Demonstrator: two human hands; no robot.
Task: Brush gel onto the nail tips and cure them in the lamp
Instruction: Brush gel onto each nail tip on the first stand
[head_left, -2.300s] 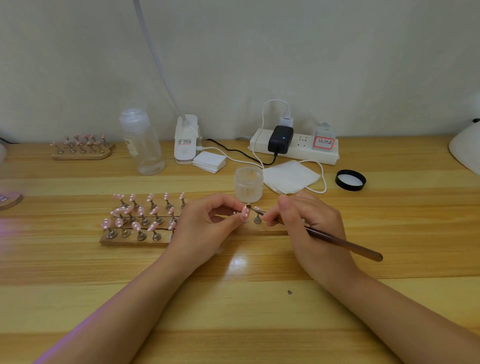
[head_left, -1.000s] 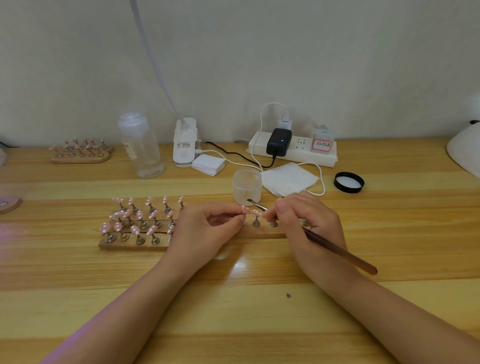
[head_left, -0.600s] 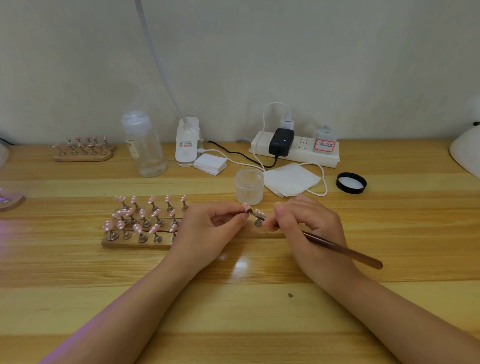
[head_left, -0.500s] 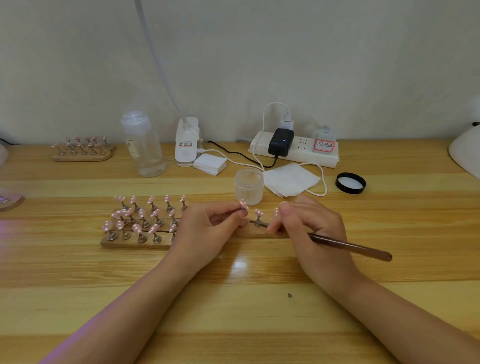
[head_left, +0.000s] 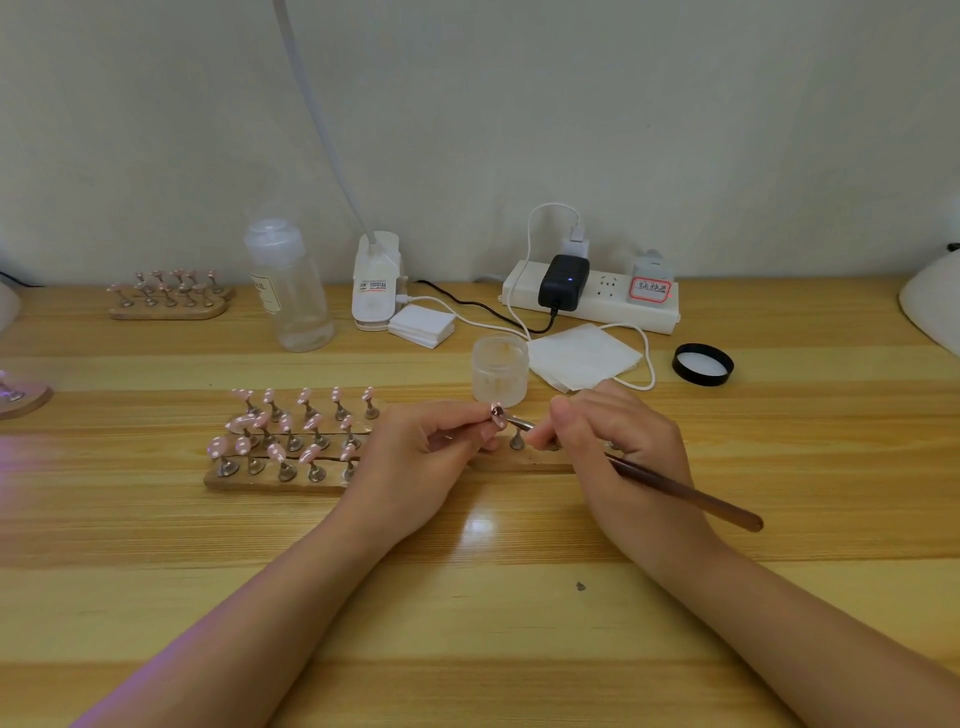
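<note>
We pinch one nail tip (head_left: 497, 414) in our left hand (head_left: 415, 467) | right hand (head_left: 618, 447) grips brush (head_left: 675, 491) | bristles meet tip from its right.

We see a glossy wooden desk (head_left: 467, 597) — frosted plastic jar (head_left: 500, 370), glossy pink nail tips (head_left: 291, 431) on metal stands.

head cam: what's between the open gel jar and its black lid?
Head view: a folded white wipe with a white cable looped past it lies between gel jar and black lid.
</note>
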